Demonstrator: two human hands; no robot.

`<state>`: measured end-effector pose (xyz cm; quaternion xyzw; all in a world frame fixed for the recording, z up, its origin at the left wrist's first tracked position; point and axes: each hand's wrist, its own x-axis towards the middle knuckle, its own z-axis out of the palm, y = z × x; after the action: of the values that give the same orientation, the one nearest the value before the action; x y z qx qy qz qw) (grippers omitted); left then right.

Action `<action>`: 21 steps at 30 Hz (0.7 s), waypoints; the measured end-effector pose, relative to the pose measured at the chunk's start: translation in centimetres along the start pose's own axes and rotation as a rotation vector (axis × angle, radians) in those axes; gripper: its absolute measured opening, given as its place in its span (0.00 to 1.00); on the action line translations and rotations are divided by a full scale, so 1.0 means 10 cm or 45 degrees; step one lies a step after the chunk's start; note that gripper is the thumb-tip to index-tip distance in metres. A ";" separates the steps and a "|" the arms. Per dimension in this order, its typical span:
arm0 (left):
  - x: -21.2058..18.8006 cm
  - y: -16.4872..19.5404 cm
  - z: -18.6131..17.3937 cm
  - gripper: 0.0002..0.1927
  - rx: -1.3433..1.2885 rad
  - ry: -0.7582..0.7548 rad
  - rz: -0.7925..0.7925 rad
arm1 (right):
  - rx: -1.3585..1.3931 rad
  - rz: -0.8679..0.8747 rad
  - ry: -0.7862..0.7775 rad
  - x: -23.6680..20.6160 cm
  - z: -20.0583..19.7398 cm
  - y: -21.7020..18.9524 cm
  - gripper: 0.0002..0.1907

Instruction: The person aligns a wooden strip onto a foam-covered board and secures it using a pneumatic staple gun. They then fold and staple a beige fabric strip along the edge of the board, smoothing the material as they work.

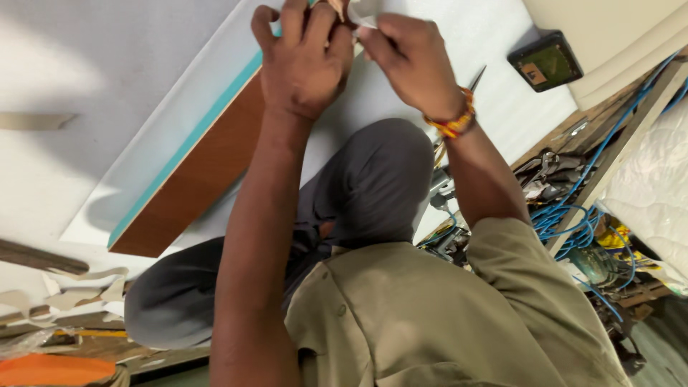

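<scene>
My left hand [302,59] and my right hand [408,61] are raised together at the top of the view, fingers pinched on a small pale strip or piece of film [362,13] between them. Below them lies a wooden board [204,175] with a teal edge band, resting on a white foam sheet [494,79]. My right wrist wears an orange and yellow thread band [454,123]. My bent knee in dark trousers [373,183] is under the forearms.
A dark phone-like device [546,61] lies on the foam sheet at upper right. Blue cables [566,218] and tools clutter the right side. Pale offcut strips [79,290] and an orange object [50,369] sit at lower left.
</scene>
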<state>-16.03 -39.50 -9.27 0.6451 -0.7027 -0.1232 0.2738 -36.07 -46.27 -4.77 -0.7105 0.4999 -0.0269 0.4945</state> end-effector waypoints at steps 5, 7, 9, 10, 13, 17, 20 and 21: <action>0.02 0.01 -0.01 0.03 0.016 0.024 0.003 | -0.196 0.274 0.470 -1.45 -0.27 0.81 0.25; 0.02 0.01 -0.01 0.02 0.020 0.020 0.000 | -0.624 0.485 0.363 -2.28 -0.15 1.02 0.22; 0.01 0.00 0.00 0.01 0.021 -0.002 -0.003 | -1.030 0.321 0.185 -3.05 0.09 1.10 0.14; 0.01 0.00 0.00 0.01 0.022 -0.010 -0.004 | -0.932 0.472 0.117 -3.35 0.21 1.12 0.10; 0.00 0.01 0.01 0.01 0.008 -0.049 -0.010 | -0.752 0.789 -0.024 -3.81 0.59 1.13 0.24; 0.00 0.00 0.00 0.01 0.006 -0.068 -0.011 | -0.987 0.940 -0.052 -3.73 0.91 1.22 0.27; 0.00 0.00 -0.01 0.01 0.008 -0.083 -0.020 | -1.075 1.145 -0.121 -3.58 0.90 1.29 0.31; 0.00 0.00 -0.01 0.02 0.014 -0.087 -0.028 | -1.003 1.193 -0.189 -3.61 0.86 1.31 0.25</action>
<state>-15.94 -39.47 -9.23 0.6496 -0.7051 -0.1443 0.2448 -58.46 -14.05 -2.26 -0.5447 0.6956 0.4292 0.1877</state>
